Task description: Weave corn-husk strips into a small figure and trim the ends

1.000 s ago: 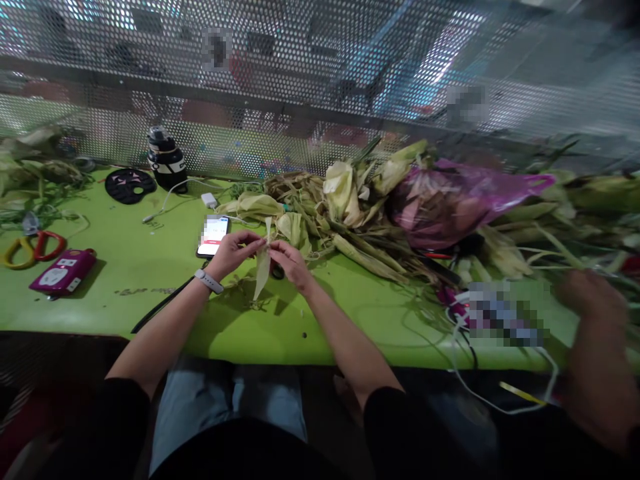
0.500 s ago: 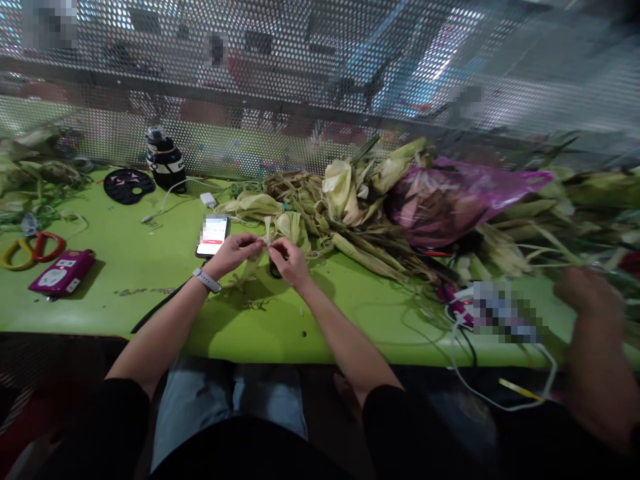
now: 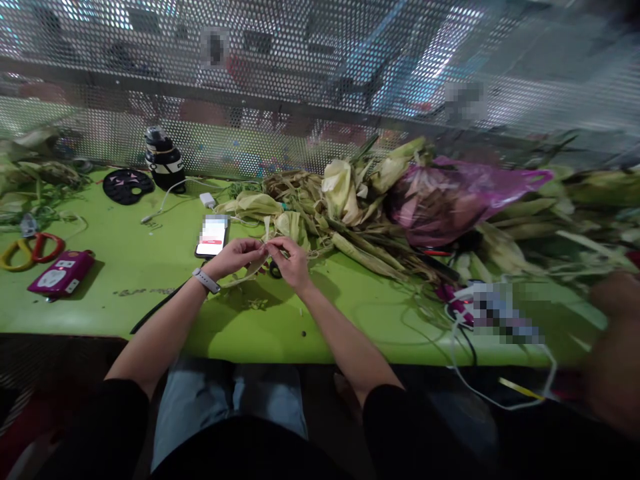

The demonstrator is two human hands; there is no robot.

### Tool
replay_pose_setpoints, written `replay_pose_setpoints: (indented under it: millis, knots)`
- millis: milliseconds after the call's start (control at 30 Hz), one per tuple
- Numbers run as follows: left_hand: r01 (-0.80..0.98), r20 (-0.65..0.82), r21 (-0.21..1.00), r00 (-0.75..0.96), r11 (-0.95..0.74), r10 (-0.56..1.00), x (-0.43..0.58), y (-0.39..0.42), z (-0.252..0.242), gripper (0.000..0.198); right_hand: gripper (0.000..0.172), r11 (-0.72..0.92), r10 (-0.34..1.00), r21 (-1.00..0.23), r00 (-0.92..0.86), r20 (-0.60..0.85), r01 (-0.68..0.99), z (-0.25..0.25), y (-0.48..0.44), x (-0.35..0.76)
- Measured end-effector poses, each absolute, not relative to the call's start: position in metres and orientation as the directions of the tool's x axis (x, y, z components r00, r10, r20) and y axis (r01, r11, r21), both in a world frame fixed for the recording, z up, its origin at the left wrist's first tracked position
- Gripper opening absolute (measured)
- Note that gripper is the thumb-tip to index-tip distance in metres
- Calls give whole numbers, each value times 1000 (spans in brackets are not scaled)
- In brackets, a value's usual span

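Observation:
My left hand (image 3: 239, 257), with a pale watch (image 3: 207, 281) on the wrist, pinches a pale corn husk strip (image 3: 250, 272) between thumb and fingers. My right hand (image 3: 290, 263) pinches the same strip, and the fingertips of both hands meet. Part of the strip hangs below the left hand; the spot between the fingertips is too small to make out. Just behind the hands lie yellowish corn husks (image 3: 289, 227). Under my right hand is a small dark ring-like object (image 3: 275, 269), partly hidden. A lit phone (image 3: 211, 236) rests behind my left hand.
Dried husks (image 3: 370, 250) and a pink plastic bag (image 3: 435, 200) cover the right back. A purple power socket (image 3: 63, 273), scissors (image 3: 35, 250), a black bottle (image 3: 165, 163) and a black palette-shaped pad (image 3: 127, 185) are on the left. Another person's blurred arm (image 3: 617, 347) is at far right.
My hands stay close together at nearly the same place. The husk strip's hanging end has shifted and lies more slanted. The other person's arm has moved right, toward the edge of view.

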State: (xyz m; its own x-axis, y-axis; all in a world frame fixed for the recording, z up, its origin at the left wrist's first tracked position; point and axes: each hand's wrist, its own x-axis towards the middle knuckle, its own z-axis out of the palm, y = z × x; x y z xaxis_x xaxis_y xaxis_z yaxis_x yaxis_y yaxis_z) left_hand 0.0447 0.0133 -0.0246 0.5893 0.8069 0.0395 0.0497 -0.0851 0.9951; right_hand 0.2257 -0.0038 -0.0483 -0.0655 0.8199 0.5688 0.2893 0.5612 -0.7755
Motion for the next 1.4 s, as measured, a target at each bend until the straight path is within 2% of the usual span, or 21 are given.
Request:
replay_pose_setpoints:
  millis: [167, 300, 433, 633, 767, 867, 967, 1067, 1200, 1300, 1400]
  knots:
    - [9, -4, 1000, 584, -1, 812, 44, 15, -27, 47, 20, 613, 780, -742, -57, 623, 271, -47, -4, 225]
    - [12, 37, 998, 565, -54, 824, 43, 18, -33, 43, 18, 635, 761, -724, -53, 647, 269, -48, -4, 225]
    - [36, 16, 998, 549, -43, 836, 42, 19, -34, 42, 18, 659, 737, -689, -74, 672, 301, -49, -3, 226]
    - [-14, -52, 997, 545, 71, 837, 43, 18, -31, 44, 22, 770, 603, -490, -211, 770, 409, -53, 2, 231]
    - [-45, -33, 997, 461, 61, 887, 41, 20, -32, 39, 29, 798, 539, -350, -320, 779, 491, -56, 4, 234]
    - [-92, -29, 993, 450, 78, 893, 40, 22, -34, 38, 33, 803, 525, -310, -358, 773, 508, -58, 5, 235]
    - [-96, 9, 995, 462, 40, 887, 39, 22, -35, 40, 31, 801, 552, -382, -321, 769, 462, -61, 6, 233]
    - [-74, 41, 997, 471, -8, 881, 40, 23, -36, 41, 27, 751, 652, -570, -239, 719, 333, -62, 6, 229]
    - [-95, 17, 995, 496, 34, 868, 43, 22, -37, 48, 28, 588, 808, -799, -132, 574, 122, -63, 5, 225]
    - [-100, 23, 994, 512, 33, 858, 45, 19, -35, 50, 26, 506, 862, -858, -75, 501, 86, -63, 5, 224]
    - [-86, 55, 996, 517, -12, 854, 46, 17, -34, 47, 23, 517, 856, -843, -71, 513, 145, -65, 5, 225]
